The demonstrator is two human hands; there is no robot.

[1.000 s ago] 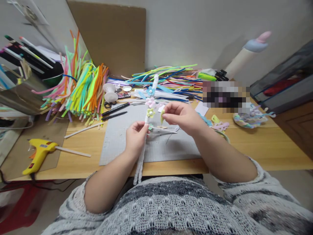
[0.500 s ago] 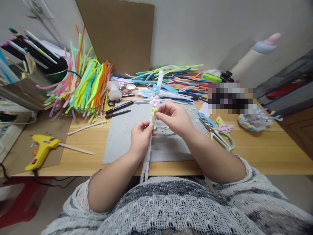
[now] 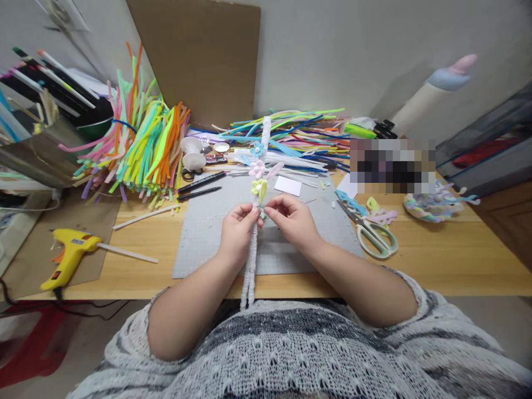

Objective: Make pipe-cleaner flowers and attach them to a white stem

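Observation:
A long white fuzzy-wrapped strip [image 3: 252,255], doubled into two strands at its lower end, stands before me. Along its upper part sit a blue flower [image 3: 257,148], a pink flower [image 3: 257,168] and a yellow flower [image 3: 259,189]. My left hand [image 3: 238,235] is closed around the strip just below the yellow flower. Close on the right, my right hand [image 3: 296,221] pinches thumb and forefinger together beside a small green piece [image 3: 262,215]; whatever lies between those fingertips is too small to make out.
Under my hands lies a grey cutting mat [image 3: 199,244]. Scissors [image 3: 376,235] rest to its right, a yellow glue gun [image 3: 70,255] to the left. Bundled pipe cleaners [image 3: 145,149] stand behind, with loose ones [image 3: 291,136] along the wall. A white card [image 3: 288,186] lies on the mat.
My right hand has moved down from the yellow flower to just below it. A pink leaf-like piece and the white card now show. My left hand keeps its grip on the strip.

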